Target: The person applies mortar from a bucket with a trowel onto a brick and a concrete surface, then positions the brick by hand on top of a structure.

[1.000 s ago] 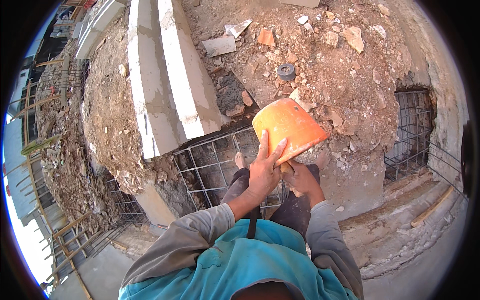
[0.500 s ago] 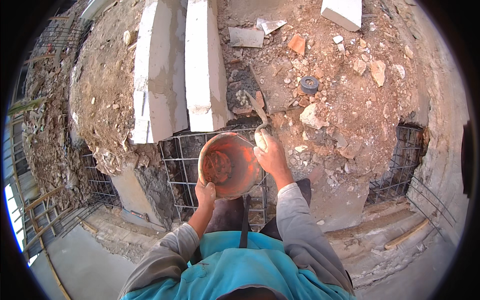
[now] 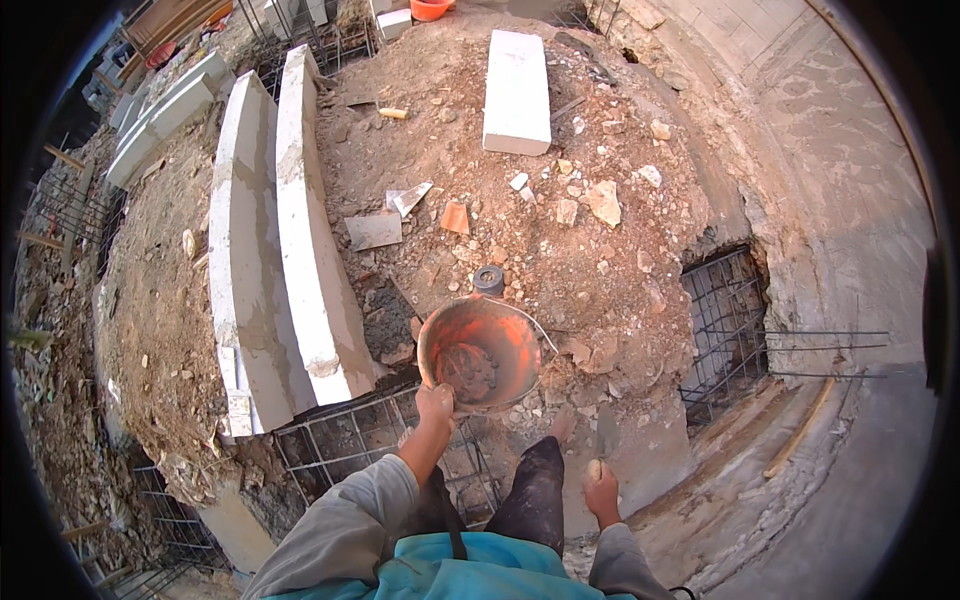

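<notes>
My left hand (image 3: 435,405) is closed on the near-left rim of a bucket (image 3: 515,345), which is tilted so its inside faces me. Its inner wall is smeared orange and grey, and some dark grey mortar (image 3: 468,372) lies at the bottom. A thin wire handle hangs at its right side. Lower and to the right, my right hand (image 3: 600,488) is wrapped round the handle of a trowel (image 3: 607,432). The grey trowel blade points away from me, apart from the bucket, and blends with the ground behind it.
Two long rows of white blocks (image 3: 312,250) run away on the left. Rebar cages lie in a trench (image 3: 350,440) at my feet and in a pit (image 3: 725,320) to the right. A dark ring-shaped roll (image 3: 488,279), an orange tile piece (image 3: 455,217) and a white block (image 3: 517,95) rest on rubble.
The view has swung right and farther out. My right hand with the trowel has moved from beside the bucket down to the lower right. The left hand still holds the bucket.
</notes>
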Available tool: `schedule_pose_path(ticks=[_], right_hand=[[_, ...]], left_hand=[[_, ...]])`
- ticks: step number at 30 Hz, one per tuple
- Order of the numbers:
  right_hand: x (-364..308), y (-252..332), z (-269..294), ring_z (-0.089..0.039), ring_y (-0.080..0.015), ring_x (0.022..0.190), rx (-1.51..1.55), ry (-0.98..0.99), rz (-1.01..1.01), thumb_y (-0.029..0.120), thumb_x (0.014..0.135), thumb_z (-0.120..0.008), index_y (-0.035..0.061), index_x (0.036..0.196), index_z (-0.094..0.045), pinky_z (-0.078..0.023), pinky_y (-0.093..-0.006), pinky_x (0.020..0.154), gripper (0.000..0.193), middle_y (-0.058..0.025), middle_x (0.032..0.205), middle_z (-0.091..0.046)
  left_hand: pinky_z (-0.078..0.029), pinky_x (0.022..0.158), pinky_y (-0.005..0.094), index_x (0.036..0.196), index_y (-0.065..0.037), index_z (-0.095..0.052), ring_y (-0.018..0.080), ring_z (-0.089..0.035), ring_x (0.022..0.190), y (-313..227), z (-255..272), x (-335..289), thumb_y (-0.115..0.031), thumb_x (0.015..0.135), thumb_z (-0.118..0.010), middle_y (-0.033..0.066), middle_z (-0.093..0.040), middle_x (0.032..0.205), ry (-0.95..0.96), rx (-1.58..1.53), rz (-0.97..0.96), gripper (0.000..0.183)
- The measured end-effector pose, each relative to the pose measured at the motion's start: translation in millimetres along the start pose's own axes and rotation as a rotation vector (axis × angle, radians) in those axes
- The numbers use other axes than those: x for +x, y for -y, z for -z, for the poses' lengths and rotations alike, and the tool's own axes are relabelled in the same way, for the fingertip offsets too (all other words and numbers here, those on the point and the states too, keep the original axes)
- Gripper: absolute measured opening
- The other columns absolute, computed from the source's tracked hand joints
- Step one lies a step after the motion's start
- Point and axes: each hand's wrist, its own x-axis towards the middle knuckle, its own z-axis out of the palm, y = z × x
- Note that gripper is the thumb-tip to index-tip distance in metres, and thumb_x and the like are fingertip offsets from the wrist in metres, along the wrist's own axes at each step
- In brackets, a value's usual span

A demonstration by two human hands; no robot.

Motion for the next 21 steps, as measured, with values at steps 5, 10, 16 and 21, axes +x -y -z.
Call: schedule_pose_path(ticks=[5,10,16,21], right_hand=[[-58,-30,50,-0.066,-0.0422,0.083,0.019,-0.038,-0.131,0.015,0.073,-0.071,-0.0021,0.109,-0.059,-0.052,-0.0469,0.073,0.041,-0.0245,0.09,-0.066],[-96,-86,45,-0.064,-0.044,0.084,-0.033,-0.137,-0.094,0.017,0.072,-0.072,-0.0021,0.092,-0.061,-0.049,-0.0501,0.073,0.029,-0.0249,0.088,-0.065],[-77,-77,28,-0.064,-0.0439,0.084,-0.057,-0.148,-0.113,0.018,0.073,-0.073,-0.0022,0.091,-0.062,-0.049,-0.0501,0.073,0.029,-0.0252,0.088,-0.066],[-44,-29,16,-0.064,-0.0438,0.085,-0.107,-0.113,-0.113,0.018,0.073,-0.073,-0.0023,0.091,-0.062,-0.049,-0.0501,0.073,0.029,-0.0254,0.089,-0.066]], left_hand=[[-0.062,0.048,0.0479,0.114,0.003,-0.049,0.0334,-0.067,0.065,-128,-153,-17,0.002,0.082,-0.048,0.0169,-0.06,0.093,0.051,-0.242,-0.087,0.032],[-0.063,0.049,0.052,0.127,0.004,-0.038,0.0411,-0.07,0.072,-262,-225,-7,0.003,0.086,-0.04,0.0238,-0.059,0.108,0.093,-0.44,-0.278,0.041],[-0.062,0.066,0.0596,0.14,0.004,-0.027,0.0497,-0.063,0.101,-423,-245,-21,-0.012,0.092,-0.051,0.0297,-0.051,0.127,0.259,-0.469,-0.48,0.056],[-0.063,0.069,0.0519,0.149,0.002,-0.026,0.0396,-0.054,0.123,-414,-207,-45,-0.025,0.09,-0.063,0.026,-0.04,0.143,0.285,0.078,-0.762,0.075]])
